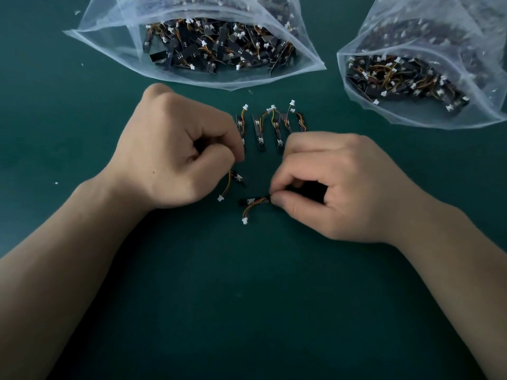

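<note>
Wired circuit strip [253, 201] is pinched by the right hand [337, 187]; the left hand [175, 149] is curled (grip cannot be told) over a second strip [236, 177].

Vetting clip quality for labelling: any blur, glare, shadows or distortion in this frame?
Head view: soft overall, bag tops blurriest; milky sheen on left bag and right bag, no hard glare; soft shadows under left hand and right hand, its wired strip legible; wide-angle bend at edges.
</note>
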### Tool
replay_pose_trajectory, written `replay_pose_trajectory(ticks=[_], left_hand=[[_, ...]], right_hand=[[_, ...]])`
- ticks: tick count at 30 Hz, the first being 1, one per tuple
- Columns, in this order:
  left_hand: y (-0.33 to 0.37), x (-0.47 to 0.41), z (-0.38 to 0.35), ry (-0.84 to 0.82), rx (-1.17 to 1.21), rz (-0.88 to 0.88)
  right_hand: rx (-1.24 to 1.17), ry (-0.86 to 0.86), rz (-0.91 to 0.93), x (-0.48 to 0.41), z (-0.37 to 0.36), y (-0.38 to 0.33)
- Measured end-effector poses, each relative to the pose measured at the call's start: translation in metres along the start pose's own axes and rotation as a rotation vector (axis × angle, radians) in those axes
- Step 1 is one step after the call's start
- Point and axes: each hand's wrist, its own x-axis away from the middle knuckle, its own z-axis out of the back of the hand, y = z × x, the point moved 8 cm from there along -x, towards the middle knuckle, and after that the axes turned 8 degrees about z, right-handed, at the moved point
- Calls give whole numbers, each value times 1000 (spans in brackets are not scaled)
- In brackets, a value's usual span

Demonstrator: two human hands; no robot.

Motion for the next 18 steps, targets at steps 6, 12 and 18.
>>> replay_pose_trajectory(ticks=[6,12,18], left_hand=[[5,3,-9,-100,18,-97],[7,5,-13,9,-75,-57],[6,4,-11,-49,-9,-66]], right_hand=[[-154,115,-84,1,10,8],[-168,180,-133,1,14,12],[-170,153,-158,1,12,15]])
